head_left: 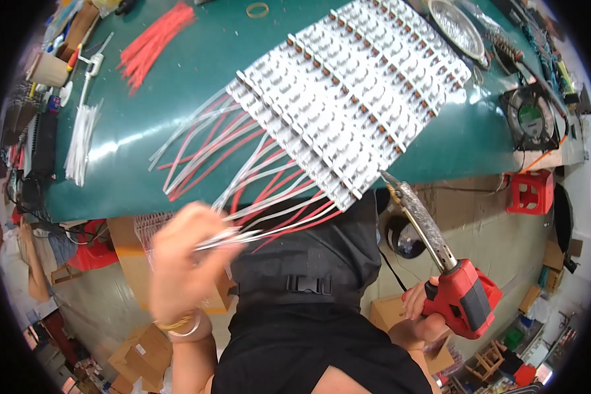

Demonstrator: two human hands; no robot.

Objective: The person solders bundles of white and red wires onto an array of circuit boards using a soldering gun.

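Closest to the lens, black clothing (275, 341) across the lower edge, with a buckle (308, 284) at the waist. Just ahead, red and white wires (269, 200), trailing from the near-left side of a white panel (348, 98) and spilling past the table's front edge. On the panel, set at a slant, row upon row of small fittings, with brownish-orange parts along several strips. At the loose ends of the wires, the left hand (189, 262), blurred, with fingers curled in toward the thumb and closed on a bunch of white strands; too blurred to tell the exact count. On its wrist, a bangle (189, 328). Wrapped around the red-and-black handle of a soldering iron (430, 230), the right hand (423, 312), with the tip pointed up at the panel's near-right corner; impossible to tell whether touching. Beneath the panel, a green table (223, 46). Farther left on it, a red bundle of strips (154, 46) and a white bundle (82, 141). Toward the right, an oval metallic tray (478, 47) and a black fan (532, 118). Below, on the floor, a red stool (532, 190) and, opposite, a cardboard box (141, 354). At far left, another person's arm (34, 262).
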